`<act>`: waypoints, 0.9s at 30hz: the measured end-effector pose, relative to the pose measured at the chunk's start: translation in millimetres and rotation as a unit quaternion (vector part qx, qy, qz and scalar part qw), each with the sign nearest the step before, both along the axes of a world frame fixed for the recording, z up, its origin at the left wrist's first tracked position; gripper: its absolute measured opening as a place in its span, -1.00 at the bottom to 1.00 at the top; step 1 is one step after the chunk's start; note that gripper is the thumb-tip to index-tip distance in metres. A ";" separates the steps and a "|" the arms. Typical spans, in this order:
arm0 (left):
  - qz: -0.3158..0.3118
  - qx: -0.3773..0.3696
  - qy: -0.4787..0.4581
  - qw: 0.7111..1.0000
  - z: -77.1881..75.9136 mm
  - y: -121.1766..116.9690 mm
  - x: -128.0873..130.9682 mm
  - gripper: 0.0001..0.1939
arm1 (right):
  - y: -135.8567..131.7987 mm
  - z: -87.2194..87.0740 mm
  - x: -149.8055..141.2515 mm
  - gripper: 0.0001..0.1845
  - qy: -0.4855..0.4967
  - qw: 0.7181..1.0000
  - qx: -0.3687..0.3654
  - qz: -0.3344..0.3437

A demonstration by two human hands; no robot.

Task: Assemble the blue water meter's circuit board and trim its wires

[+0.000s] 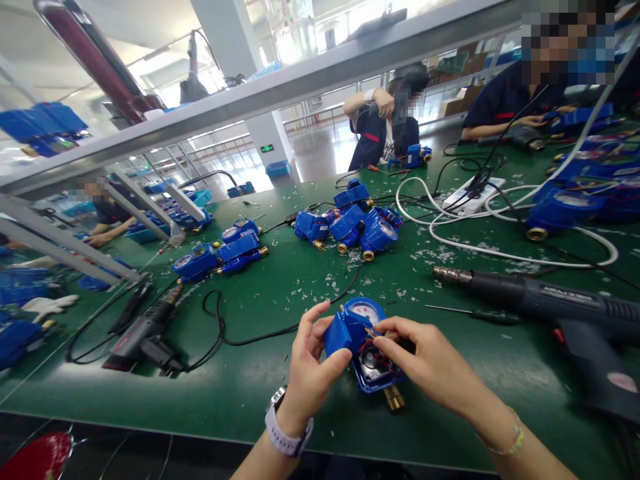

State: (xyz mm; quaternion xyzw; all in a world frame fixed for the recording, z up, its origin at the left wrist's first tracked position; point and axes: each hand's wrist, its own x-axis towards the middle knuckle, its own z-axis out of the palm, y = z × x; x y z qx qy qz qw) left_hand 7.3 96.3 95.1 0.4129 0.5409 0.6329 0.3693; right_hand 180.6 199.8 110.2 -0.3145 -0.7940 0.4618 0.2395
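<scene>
A blue water meter (373, 383) lies on the green bench in front of me, its lower housing uncovered and a brass pipe end pointing toward me. Red and other thin wires run inside the housing. My left hand (307, 367) grips a blue cover (339, 335) between thumb and fingers, tilted beside the meter's round dial (363, 310). Thumb and forefinger of my right hand (427, 357) pinch the thin coloured wires (371, 331) above the uncovered housing. The wire ends are partly hidden by my fingertips.
A heat gun (523, 293) and a screwdriver (493, 316) lie to the right, another heat gun (140, 337) to the left. Several blue meters (347, 223) stand farther back among plastic scraps. A power strip (473, 195) trails cables. A shelf rail (240, 100) crosses above; co-workers sit opposite.
</scene>
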 end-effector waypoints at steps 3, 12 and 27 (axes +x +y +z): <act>0.006 0.003 0.059 0.998 -0.7 -3.3 4.1 -0.24 | -0.2 -2.1 -8.6 -0.65 -0.031 0.998 0.030 -0.036; 0.061 0.072 0.258 0.961 -6.0 -7.8 6.6 -0.31 | -0.1 -5.4 -11.8 -0.72 -0.047 0.997 0.058 -0.018; 0.038 0.023 0.104 0.994 -2.6 -3.0 4.5 -0.28 | 3.7 -1.2 -13.5 -0.73 -0.055 0.997 0.054 0.003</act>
